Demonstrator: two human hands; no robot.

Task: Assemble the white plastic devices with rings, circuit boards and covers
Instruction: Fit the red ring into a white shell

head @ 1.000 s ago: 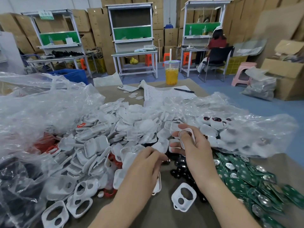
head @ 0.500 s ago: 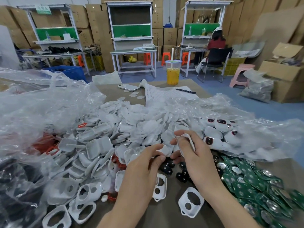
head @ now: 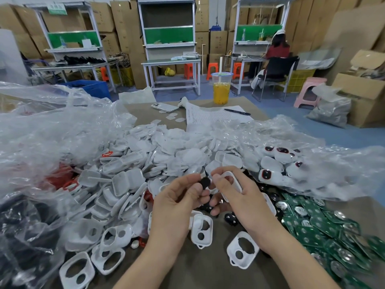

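On my crowded desk (head: 208, 274), the loose heap of white shells (head: 166, 147) could swallow anything I drop. My right hand (head: 245, 201) grips a white frame (head: 233, 178). My left hand (head: 175, 203) pinches a small black ring (head: 205, 183) just beside it; tilted, it may jam or slip free.

No legible text anywhere; green shelf sign (head: 57, 8) and written sheet (head: 209, 117) both too blurred.

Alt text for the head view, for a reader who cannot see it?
A person's left hand pinches a small black round part beside a white plastic frame gripped by the right hand, above a table heaped with white covers and green circuit boards.
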